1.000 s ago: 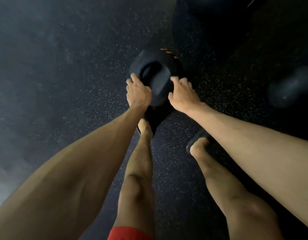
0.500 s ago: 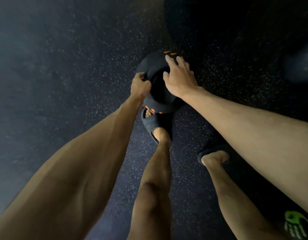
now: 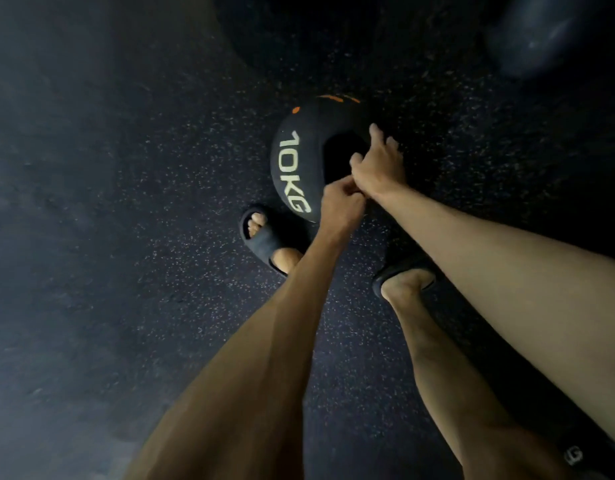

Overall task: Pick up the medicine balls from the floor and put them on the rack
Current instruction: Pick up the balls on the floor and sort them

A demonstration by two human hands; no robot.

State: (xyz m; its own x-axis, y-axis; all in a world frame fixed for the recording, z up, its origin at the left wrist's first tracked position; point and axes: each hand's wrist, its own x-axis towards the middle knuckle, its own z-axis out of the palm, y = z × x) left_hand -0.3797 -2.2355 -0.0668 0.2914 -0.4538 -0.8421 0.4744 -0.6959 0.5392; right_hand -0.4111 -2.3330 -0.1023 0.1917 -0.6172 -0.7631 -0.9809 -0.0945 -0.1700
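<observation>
A black medicine ball (image 3: 299,161) marked 10KG is seen down at the dark speckled floor (image 3: 126,202), just past the toes in a dark sandal (image 3: 264,239). Its right side is gripped by the right hand (image 3: 378,164), with the thumb by a dark hollow and the fingers bent over the edge. The left hand (image 3: 340,202) is curled tight at the ball's near edge. Whether the ball is held by it cannot be told. Another dark round thing (image 3: 541,32) is seen well apart, at the top right.

Medicine ball (image 3: 320,116) now with 10KG marking (image 3: 292,174) uppermost
</observation>
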